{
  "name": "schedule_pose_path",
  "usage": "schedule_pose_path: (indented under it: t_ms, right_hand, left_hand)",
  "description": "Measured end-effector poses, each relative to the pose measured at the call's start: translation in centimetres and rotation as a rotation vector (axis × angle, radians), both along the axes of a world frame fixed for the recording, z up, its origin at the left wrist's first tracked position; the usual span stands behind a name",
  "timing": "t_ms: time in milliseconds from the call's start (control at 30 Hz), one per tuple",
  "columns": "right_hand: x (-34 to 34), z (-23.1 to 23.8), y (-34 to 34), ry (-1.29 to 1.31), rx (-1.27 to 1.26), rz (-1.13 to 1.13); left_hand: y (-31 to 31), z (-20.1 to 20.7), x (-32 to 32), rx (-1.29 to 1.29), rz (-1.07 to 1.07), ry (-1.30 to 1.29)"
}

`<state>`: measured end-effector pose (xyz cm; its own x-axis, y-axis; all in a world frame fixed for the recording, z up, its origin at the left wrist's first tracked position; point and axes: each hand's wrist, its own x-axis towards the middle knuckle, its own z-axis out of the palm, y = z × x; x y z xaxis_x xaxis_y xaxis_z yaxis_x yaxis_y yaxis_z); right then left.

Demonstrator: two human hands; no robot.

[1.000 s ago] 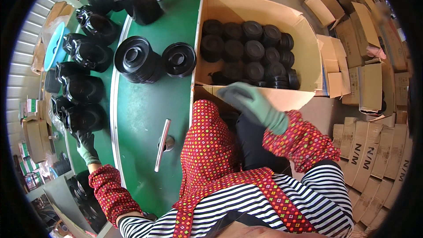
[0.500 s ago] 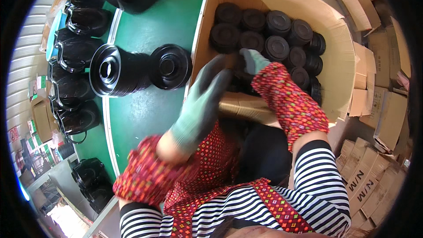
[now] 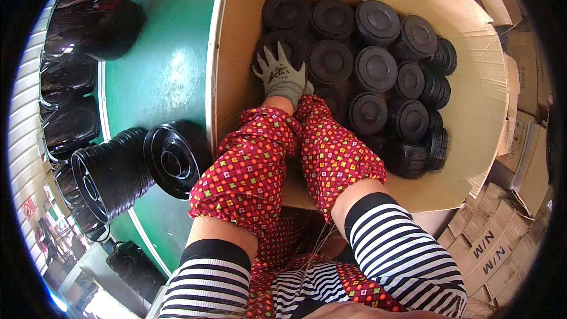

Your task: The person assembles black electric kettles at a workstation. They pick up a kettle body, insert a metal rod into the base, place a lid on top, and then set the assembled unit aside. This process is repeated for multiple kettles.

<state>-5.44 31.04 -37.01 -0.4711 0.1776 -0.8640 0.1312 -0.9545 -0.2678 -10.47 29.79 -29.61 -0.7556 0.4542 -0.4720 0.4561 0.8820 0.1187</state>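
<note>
A large cardboard box point(image 3: 472, 112) holds several stacks of round black plastic discs point(image 3: 377, 70). My left hand point(image 3: 282, 74), in a grey-green glove, reaches into the box's left side. Its fingers are spread over the top of a black disc stack point(image 3: 269, 47), and nothing shows in its grasp. My right hand point(image 3: 308, 88) is beside it, with only a sliver of glove in sight. Its fingers are hidden behind the left hand and the sleeves, so what it touches cannot be seen. Both forearms wear red patterned sleeve covers.
On the green table point(image 3: 159, 65) to the left lie a stack of black flanged round parts point(image 3: 115, 171) and another black round part point(image 3: 177, 159). Glossy black housings point(image 3: 88, 26) line its far side. Flattened cartons point(image 3: 490, 248) are piled at the right.
Both hands have moved deeper into the box, the left one from over its near edge onto a disc stack. The view has shifted, and the box now looks larger.
</note>
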Motion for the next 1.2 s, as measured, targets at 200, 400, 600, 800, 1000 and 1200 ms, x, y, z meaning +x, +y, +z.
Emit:
schedule_pose_path:
  t_ms: [200, 400, 600, 800, 1000, 1200]
  right_hand:
    - [-0.6, 0.1, -0.2, 0.015, -0.010, -0.028]
    - [-0.6, 0.5, -0.2, 0.039, -0.012, -0.062]
    - [-0.4, 1.6, -0.7, 0.075, -0.018, -0.092]
    - [1.8, 4.9, 0.6, 0.167, -0.011, -0.111]
    - [5.9, 12.7, 2.4, 0.369, 0.021, -0.035]
    - [12.0, 25.7, 0.3, 0.707, -0.008, 0.094]
  left_hand:
    - [-0.4, 0.0, 0.3, 0.041, -0.044, 0.070]
    - [0.4, 0.8, 0.1, 0.001, -0.113, 0.113]
    - [0.6, 2.2, 1.3, -0.107, -0.149, 0.138]
    - [-1.1, 9.3, 4.4, 0.089, -0.082, 0.012]
    - [-4.8, 16.6, 9.2, 0.234, -0.110, 0.243]
    - [-12.9, 29.4, 13.4, 0.532, -0.252, 0.299]
